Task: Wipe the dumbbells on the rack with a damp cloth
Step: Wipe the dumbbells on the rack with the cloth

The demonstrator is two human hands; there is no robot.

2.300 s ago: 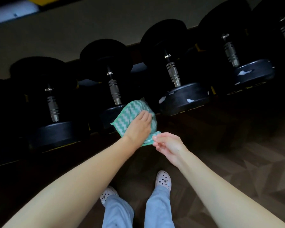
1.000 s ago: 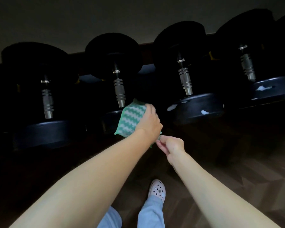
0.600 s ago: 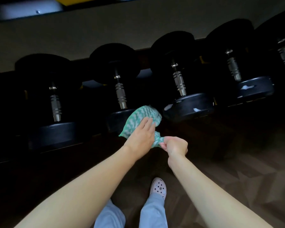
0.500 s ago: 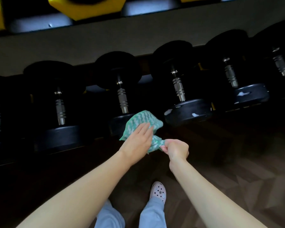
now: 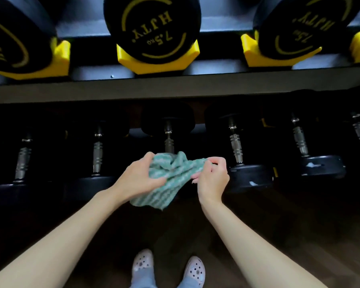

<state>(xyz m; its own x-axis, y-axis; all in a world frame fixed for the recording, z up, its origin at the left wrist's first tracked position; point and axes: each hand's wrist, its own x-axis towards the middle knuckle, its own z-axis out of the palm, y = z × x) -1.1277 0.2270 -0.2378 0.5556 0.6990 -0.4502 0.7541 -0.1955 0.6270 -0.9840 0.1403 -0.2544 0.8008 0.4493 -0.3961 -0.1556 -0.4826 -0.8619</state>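
seemingly racked dumbbells; hands grip cloth

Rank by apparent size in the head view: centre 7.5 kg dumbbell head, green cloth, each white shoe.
1. dumbbell head
2. green cloth
3. left shoe and right shoe, alike
Distances differ, so looks only.

Single head-worn wide-angle view; faces forward and steeply down, close to the rack; shoes at the bottom edge; its lower part dim, seemingly shadowed.

Dark, seemingly wooden floor, white perforated clogs, pale blue trouser hems above them
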